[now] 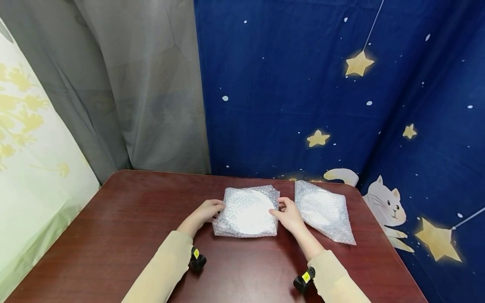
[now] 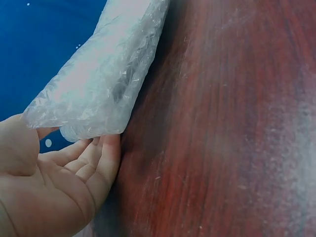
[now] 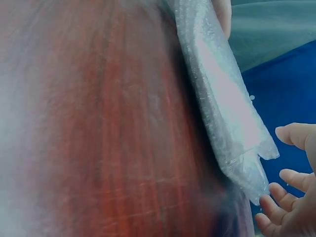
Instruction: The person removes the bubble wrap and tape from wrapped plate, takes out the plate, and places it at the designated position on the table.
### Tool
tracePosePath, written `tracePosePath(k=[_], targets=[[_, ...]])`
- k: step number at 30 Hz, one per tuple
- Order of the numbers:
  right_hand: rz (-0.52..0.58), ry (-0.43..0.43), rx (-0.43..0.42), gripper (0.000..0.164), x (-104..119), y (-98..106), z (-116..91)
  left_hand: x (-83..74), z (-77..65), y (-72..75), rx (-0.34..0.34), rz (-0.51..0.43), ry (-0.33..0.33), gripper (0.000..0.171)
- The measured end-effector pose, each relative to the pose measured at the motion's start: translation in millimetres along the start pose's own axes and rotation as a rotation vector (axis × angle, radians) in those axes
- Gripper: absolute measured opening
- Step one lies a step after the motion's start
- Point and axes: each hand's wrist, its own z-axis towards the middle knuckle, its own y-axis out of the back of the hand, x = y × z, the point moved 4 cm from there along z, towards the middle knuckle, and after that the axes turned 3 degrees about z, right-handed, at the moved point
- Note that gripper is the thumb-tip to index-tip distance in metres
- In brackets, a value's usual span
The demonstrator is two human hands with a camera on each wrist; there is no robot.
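Note:
A flat package in bubble wrap (image 1: pixel 246 212) lies near the table's far side, with a round, pale shape showing through. At its left edge, my left hand (image 1: pixel 207 211) holds the wrap between thumb and fingers. The left wrist view has the fingers of that left hand (image 2: pixel 74 180) under the end of the wrapped package (image 2: pixel 98 74), thumb by its corner. On the opposite side is my right hand (image 1: pixel 289 214). Its thumb and fingers are spread apart around the package's right edge, and in the right wrist view the fingertips (image 3: pixel 266 202) come close to the loose wrap end (image 3: pixel 252 173).
A second bubble-wrapped package (image 1: pixel 326 212) lies to the right, just beyond the right hand. The dark red wooden table (image 1: pixel 159 202) ends against a grey curtain (image 1: pixel 159 84) and a blue starry curtain (image 1: pixel 273 84). A pale patterned cloth (image 1: pixel 34 160) hangs at the left.

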Motion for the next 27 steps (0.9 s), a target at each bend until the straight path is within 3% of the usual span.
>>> tracePosePath(k=[10,16,27], targets=[[-0.003,0.034,-0.005,0.038,21,-3,13,-2.2,2.1,0.1,-0.036,0.026,0.008,0.038],[0.011,-0.003,0.009,0.036,23,-7,26,-0.1,4.2,-2.0,-0.054,0.035,0.014,0.039],[0.151,-0.111,0.075,0.039,25,-17,41,-0.5,6.5,-3.6,-0.111,0.052,-0.026,0.037]])
